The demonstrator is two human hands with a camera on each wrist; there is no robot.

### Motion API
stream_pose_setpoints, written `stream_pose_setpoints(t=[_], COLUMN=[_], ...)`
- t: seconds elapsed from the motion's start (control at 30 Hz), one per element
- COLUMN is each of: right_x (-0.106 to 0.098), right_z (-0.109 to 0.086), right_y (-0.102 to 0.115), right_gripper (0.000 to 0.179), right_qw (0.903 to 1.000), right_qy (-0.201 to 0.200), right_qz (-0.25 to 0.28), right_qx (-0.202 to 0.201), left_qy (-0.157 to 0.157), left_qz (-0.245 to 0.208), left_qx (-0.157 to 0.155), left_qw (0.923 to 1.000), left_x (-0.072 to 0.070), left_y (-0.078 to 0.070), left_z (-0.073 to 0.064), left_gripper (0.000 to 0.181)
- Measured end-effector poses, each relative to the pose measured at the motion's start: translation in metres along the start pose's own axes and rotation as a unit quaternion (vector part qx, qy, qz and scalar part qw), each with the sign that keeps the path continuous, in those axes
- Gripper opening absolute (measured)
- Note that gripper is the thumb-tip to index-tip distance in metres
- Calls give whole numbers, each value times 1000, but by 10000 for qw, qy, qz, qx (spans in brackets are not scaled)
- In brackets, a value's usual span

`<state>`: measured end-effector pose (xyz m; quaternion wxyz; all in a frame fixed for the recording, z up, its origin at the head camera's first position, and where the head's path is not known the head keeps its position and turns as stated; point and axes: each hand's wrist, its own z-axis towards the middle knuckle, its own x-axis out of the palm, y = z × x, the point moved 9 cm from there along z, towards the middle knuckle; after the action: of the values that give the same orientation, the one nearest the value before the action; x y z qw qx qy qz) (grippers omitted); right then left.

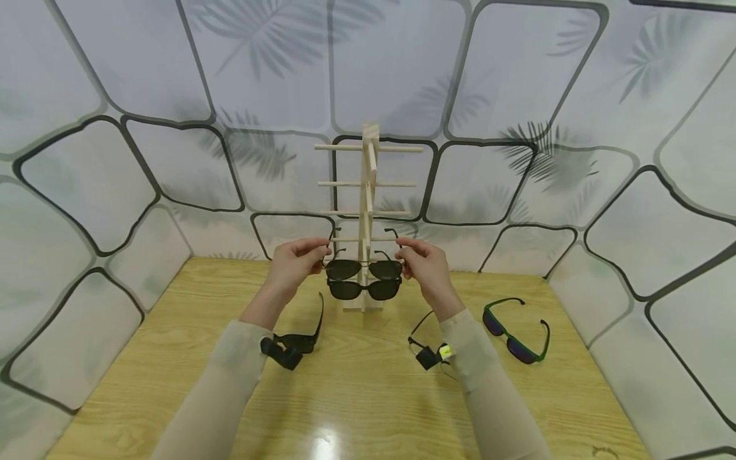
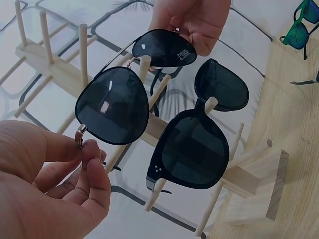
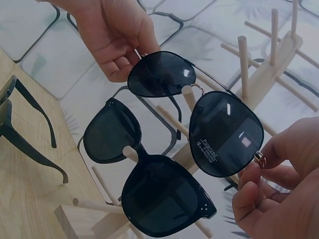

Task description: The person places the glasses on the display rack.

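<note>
A pair of aviator sunglasses (image 1: 344, 269) with dark lenses and a thin metal frame is at the wooden display rack (image 1: 368, 191). My left hand (image 1: 299, 259) pinches it by the hinge at one end. My right hand (image 1: 425, 262) pinches the opposite hinge. Its bridge lies right at a peg of the rack in both wrist views. Just below hang thick-framed black sunglasses (image 1: 363, 291), resting on the rack's lower pegs. The right wrist view shows white "Polarized" lettering on one aviator lens (image 3: 227, 134).
Black sunglasses (image 1: 301, 342) lie on the wooden table (image 1: 345, 396) by my left wrist. Thin-framed glasses (image 1: 413, 340) are partly hidden under my right wrist. Green-framed sunglasses (image 1: 517, 338) lie further right. Bare pegs (image 1: 397, 149) stick out of the rack's upper part.
</note>
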<state>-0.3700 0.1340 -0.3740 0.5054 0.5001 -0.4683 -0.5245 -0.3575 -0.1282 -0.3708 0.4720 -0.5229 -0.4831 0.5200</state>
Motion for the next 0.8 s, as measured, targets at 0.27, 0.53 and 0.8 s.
stream_pose_setpoints(t=[0.27, 0.53, 0.8], right_x=[1, -1, 0], right_z=[2, 2, 3], right_y=[-3, -5, -8], right_gripper=[29, 29, 28], right_qw=[9999, 9998, 9998], right_qy=[-20, -61, -64], right_qz=[72, 15, -13], right_qx=[136, 200, 192], left_qy=[-7, -4, 3], left_qz=[-35, 46, 96], left_qx=[-36, -47, -47], left_qw=[10000, 10000, 9999], left_x=[0, 2, 1], left_y=[2, 8, 8], left_z=[1, 2, 1], left_gripper=[30, 30, 30])
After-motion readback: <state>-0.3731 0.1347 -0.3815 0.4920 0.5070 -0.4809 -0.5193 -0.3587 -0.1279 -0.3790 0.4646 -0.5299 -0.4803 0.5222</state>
